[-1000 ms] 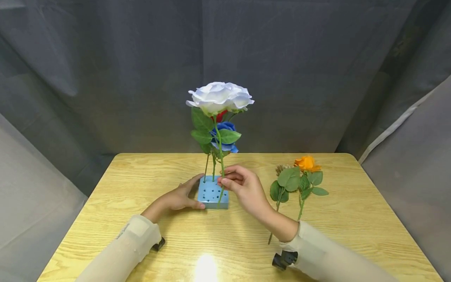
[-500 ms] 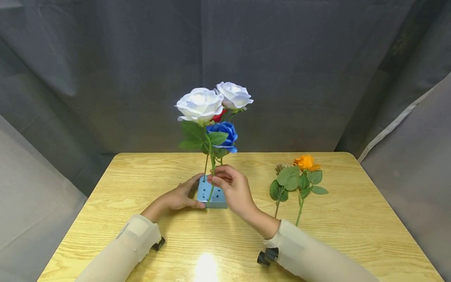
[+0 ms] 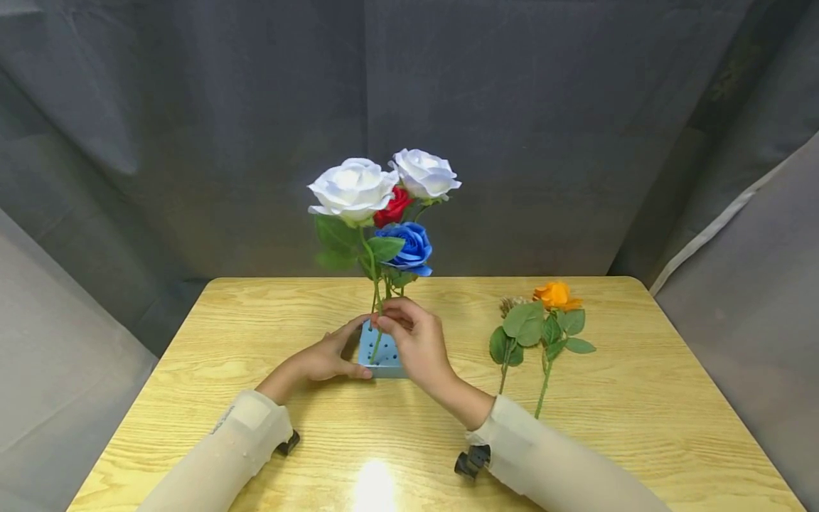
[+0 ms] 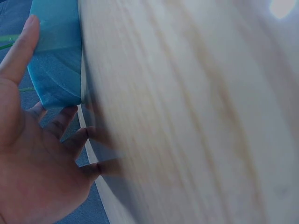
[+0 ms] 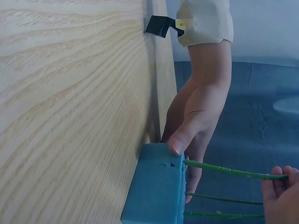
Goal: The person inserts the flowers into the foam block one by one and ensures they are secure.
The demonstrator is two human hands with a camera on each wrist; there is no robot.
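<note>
A blue foam block (image 3: 387, 372) with several holes in its top sits on the table. My left hand (image 3: 329, 358) holds its left end, thumb along the front side and fingertips at the left end (image 4: 58, 88). Between thumb and fingers, my right hand (image 3: 419, 348) pinches the green stem (image 5: 233, 170) of a white rose (image 3: 353, 190). That stem's lower tip meets the block's top close to the left thumb. Behind it, a second white rose (image 3: 425, 173), a red rose (image 3: 393, 206) and a blue rose (image 3: 412, 247) rise above the block.
On the right of the wooden table (image 3: 640, 427) lie an orange rose (image 3: 555, 295) and a brownish flower (image 3: 510, 306) with big green leaves. Grey cloth (image 3: 512, 142) hangs behind and at both sides. Each wrist carries a small black camera (image 3: 472, 461).
My right hand has moved left with the white rose, and its stem tip has shifted left onto the block's top. The red and blue roses are less covered. The left hand stays put.
</note>
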